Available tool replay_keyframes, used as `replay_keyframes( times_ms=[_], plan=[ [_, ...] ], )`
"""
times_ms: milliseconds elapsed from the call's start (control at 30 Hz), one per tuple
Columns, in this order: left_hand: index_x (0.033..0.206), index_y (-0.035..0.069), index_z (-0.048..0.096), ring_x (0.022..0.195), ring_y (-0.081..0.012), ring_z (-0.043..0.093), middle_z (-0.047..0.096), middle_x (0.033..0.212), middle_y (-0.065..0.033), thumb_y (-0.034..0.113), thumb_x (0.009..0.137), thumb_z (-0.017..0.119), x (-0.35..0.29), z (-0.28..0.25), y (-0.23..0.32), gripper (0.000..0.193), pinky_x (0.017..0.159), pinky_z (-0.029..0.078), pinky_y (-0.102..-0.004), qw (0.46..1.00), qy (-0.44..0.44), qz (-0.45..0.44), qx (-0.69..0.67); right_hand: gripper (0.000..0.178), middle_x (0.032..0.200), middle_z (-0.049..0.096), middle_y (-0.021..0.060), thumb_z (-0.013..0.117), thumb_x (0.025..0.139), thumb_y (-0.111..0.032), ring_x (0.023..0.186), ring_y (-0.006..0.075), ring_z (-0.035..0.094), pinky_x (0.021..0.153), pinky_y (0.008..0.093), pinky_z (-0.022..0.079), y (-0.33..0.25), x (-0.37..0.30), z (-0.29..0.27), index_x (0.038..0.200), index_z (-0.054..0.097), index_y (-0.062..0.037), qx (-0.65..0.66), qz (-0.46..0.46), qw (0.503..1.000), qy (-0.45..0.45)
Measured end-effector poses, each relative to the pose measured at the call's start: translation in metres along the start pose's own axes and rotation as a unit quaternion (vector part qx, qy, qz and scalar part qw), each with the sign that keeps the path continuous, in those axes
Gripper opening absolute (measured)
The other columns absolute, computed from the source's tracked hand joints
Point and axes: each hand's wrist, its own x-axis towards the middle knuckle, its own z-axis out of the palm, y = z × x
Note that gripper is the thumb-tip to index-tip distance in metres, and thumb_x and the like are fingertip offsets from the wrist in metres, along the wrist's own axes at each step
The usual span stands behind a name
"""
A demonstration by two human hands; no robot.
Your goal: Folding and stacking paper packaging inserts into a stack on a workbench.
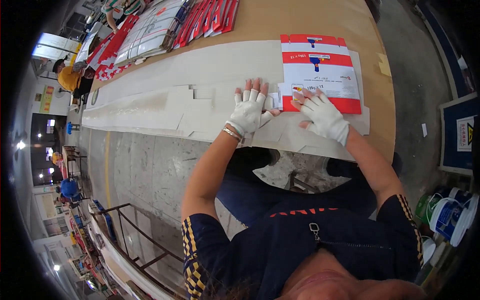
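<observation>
A flat printed carton sheet (345,82), red and white with small blue figures, lies on the right part of the table. My right hand (322,117), in a white fingerless glove, rests flat on its lower edge with the fingers stretched out. In a matching glove, my left hand (246,111) lies palm down just left of the carton, fingers spread on the plain grey cardboard (175,115). A small white flap (273,100) of the carton sticks out beside its thumb. Neither hand grips anything that I can see.
Along the far edge lie stacks of red and white folded cartons (210,17) and a tied bundle of flat sheets (150,32). Pails (452,215) stand at the right. A metal frame (135,250) is at lower left. Other people (76,80) work at the far left.
</observation>
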Motion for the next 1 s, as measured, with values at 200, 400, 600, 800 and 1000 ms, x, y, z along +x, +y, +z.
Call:
replay_keyframes(
  times_ms=[200,400,600,800,1000],
  plan=[
    [0.144,0.003,0.027,0.141,-0.0379,0.014,0.022,0.15,-0.0198,0.064,0.078,0.053,-0.05,-0.057,-0.028,0.093,0.106,0.012,-0.0641,0.991,-0.115,-0.008,0.064,0.067,0.145,0.037,0.0094,0.055,0.084,-0.048,0.137,0.0269,0.028,0.11,0.0509,0.019,0.004,0.004,0.0,0.138,0.041,-0.0114,0.007,-0.036,0.999,0.025],
    [0.134,0.003,0.041,0.123,-0.0291,0.046,0.055,0.124,-0.0126,0.047,0.074,0.066,-0.057,-0.08,-0.042,0.079,0.106,0.025,-0.0579,0.981,-0.112,0.083,0.131,0.068,0.149,0.029,0.01,0.057,0.084,-0.043,0.141,0.0289,0.019,0.113,0.0498,0.011,0.002,0.006,0.0,0.142,0.035,-0.0129,0.036,-0.017,0.999,-0.025],
    [0.132,0.004,0.043,0.107,-0.0249,0.055,0.063,0.102,-0.0079,0.022,0.07,0.071,-0.058,-0.08,-0.051,0.07,0.101,0.036,-0.045,0.994,-0.076,0.064,0.045,0.067,0.15,0.029,0.0099,0.056,0.085,-0.041,0.141,0.0292,0.018,0.114,0.0495,0.011,0.001,0.006,0.001,0.142,0.036,-0.0129,0.049,-0.006,0.999,-0.02],
    [0.144,0.002,0.023,0.115,-0.0224,0.048,0.044,0.133,-0.0158,0.015,0.076,0.074,-0.043,-0.041,-0.024,0.087,0.099,0.036,-0.0344,0.833,0.275,-0.322,-0.357,0.066,0.149,0.03,0.0108,0.057,0.084,-0.039,0.141,0.0289,0.02,0.114,0.0496,0.012,0.002,0.005,-0.003,0.141,0.037,-0.011,0.049,-0.003,0.999,-0.005],
    [0.141,-0.006,0.023,0.116,-0.0221,0.046,0.044,0.13,-0.0167,0.017,0.08,0.074,-0.011,-0.014,0.008,0.083,0.095,0.041,-0.0336,0.663,0.393,-0.367,-0.522,0.065,0.146,0.036,0.01,0.056,0.084,-0.045,0.138,0.0278,0.026,0.112,0.0507,0.016,0.004,0.003,-0.002,0.136,0.043,-0.0101,0.038,-0.014,0.999,0.019]
  ],
)
